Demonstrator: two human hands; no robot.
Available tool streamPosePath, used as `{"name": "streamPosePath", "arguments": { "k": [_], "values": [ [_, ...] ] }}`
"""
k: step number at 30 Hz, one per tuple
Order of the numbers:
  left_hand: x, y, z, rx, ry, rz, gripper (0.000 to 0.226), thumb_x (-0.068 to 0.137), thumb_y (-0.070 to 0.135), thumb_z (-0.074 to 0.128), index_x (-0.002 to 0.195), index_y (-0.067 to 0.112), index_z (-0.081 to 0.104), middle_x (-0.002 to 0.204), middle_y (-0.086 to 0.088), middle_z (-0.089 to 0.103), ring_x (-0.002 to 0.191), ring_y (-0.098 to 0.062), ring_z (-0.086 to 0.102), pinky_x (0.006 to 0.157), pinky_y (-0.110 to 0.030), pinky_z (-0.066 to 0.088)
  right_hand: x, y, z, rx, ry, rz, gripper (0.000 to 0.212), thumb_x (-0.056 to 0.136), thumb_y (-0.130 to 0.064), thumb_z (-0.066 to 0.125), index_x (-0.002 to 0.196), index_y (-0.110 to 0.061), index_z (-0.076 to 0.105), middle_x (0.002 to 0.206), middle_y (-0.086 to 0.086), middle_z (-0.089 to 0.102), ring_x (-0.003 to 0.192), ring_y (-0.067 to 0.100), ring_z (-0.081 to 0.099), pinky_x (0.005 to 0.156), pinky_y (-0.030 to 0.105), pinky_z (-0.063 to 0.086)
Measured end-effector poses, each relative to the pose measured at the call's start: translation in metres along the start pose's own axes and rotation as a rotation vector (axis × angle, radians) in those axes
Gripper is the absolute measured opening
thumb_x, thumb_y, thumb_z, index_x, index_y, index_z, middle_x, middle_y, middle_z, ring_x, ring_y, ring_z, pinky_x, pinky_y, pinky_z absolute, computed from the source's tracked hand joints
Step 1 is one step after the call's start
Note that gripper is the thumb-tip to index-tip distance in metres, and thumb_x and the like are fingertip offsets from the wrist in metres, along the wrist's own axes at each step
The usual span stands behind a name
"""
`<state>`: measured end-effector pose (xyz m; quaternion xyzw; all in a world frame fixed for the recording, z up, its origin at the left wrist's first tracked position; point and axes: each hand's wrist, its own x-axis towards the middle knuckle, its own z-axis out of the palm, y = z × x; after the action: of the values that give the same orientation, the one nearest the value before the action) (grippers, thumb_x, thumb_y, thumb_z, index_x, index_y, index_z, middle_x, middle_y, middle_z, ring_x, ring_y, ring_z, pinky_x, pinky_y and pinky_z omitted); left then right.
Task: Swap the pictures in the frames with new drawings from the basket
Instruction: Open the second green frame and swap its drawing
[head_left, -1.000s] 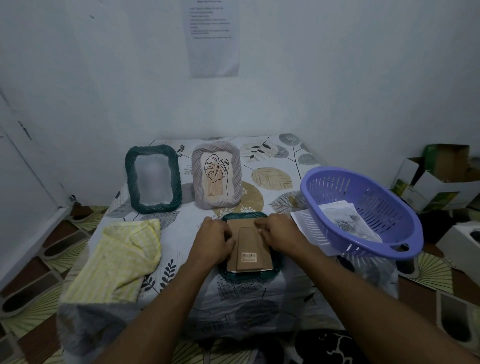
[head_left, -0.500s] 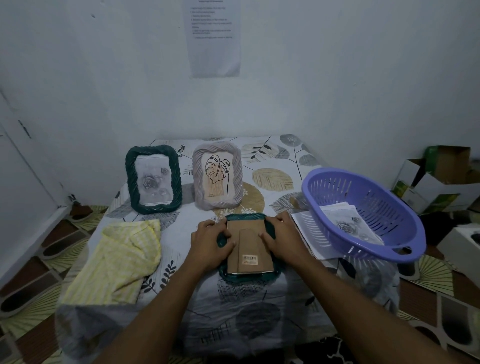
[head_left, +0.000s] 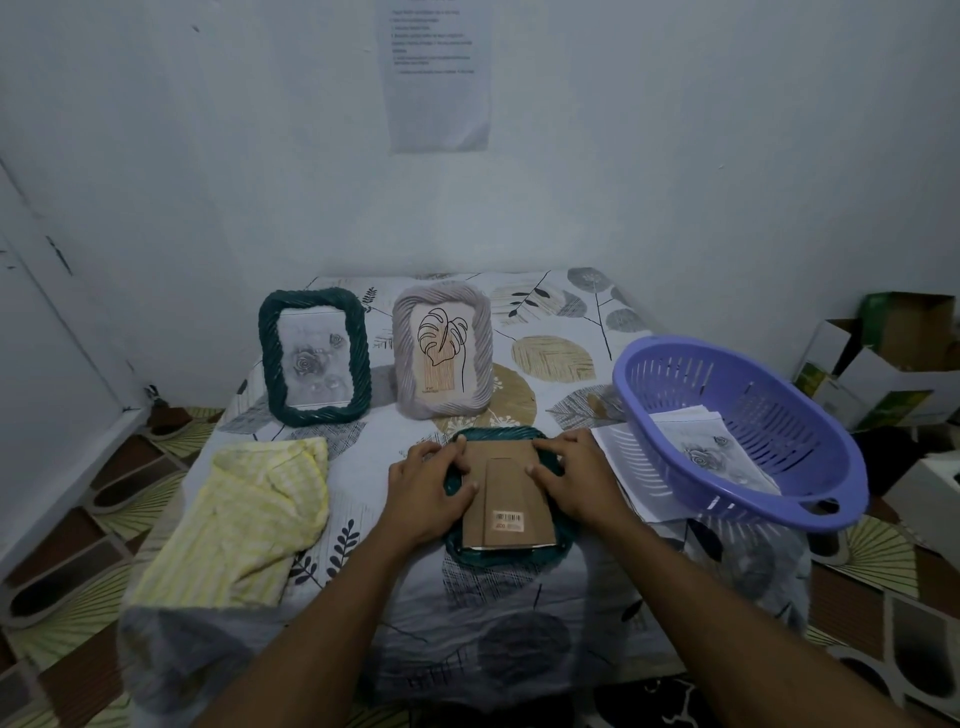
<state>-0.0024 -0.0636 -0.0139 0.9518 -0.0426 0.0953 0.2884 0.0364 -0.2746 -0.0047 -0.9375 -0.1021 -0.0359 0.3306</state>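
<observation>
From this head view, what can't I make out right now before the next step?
Head view: picture in the face-down frame, hidden by its cardboard back.
Any fastenings at the back's edges, covered by the left hand and right hand.
Sheets under the top drawing in the basket.
Wall notice text: too small.
</observation>
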Motion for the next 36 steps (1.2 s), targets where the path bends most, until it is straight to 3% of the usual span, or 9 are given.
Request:
{"name": "streamPosePath", "arguments": {
  "k": [7,14,20,29,36],
  "values": [
    [-0.0018,0.002,0.0001,0.004,0.042,0.008,0.037,0.09,0.038,0.059,0.123,0.022,0.053,0.109,0.021,0.043,0.129,-0.012,0.031,0.098,-0.03,0.02,-0.0001,0.0015,0.0014,0.019,0.043,0.011,0.051,0.085,-0.036,0.071,0.127,-0.01,0.059,0.123,0.008,0.053,0.111,0.023,0.054,0.098,0.035,0.046],
    [-0.0024,-0.0034,0.0049,0.007,0.037,0.023,0.04,0.091,0.04,0.056,0.127,0.021,0.05,0.132,0.012,0.051,0.132,-0.013,0.028,0.1,-0.032,0.02,-0.0025,0.0023,0.0025,0.011,0.061,0.005,0.051,0.085,-0.035,0.071,0.126,-0.009,0.059,0.122,0.008,0.056,0.108,0.023,0.056,0.094,0.034,0.048],
    [-0.0036,-0.0004,0.0039,-0.008,0.053,0.023,0.039,0.092,0.039,0.056,0.127,0.021,0.05,0.117,0.019,0.048,0.131,-0.011,0.027,0.094,-0.026,0.016,-0.0043,0.0007,0.0026,0.007,0.071,0.008,0.052,0.084,-0.034,0.071,0.128,-0.009,0.058,0.125,0.009,0.058,0.107,0.025,0.058,0.093,0.034,0.048],
    [-0.0033,-0.0002,0.0031,-0.016,0.034,0.018,0.042,0.092,0.039,0.055,0.131,0.024,0.048,0.126,0.015,0.051,0.131,-0.01,0.027,0.094,-0.024,0.015,0.001,-0.0034,0.0004,0.016,0.031,0.0,0.042,0.084,-0.031,0.071,0.12,-0.011,0.065,0.12,0.005,0.061,0.108,0.024,0.058,0.091,0.036,0.049],
    [-0.003,0.0004,0.003,-0.009,0.044,0.009,0.041,0.091,0.04,0.057,0.127,0.021,0.051,0.123,0.014,0.051,0.13,-0.01,0.029,0.099,-0.028,0.018,-0.0039,-0.002,0.0008,0.014,0.063,0.011,0.048,0.084,-0.033,0.072,0.124,-0.009,0.061,0.124,0.006,0.06,0.105,0.022,0.057,0.091,0.033,0.048]
  ]
}}
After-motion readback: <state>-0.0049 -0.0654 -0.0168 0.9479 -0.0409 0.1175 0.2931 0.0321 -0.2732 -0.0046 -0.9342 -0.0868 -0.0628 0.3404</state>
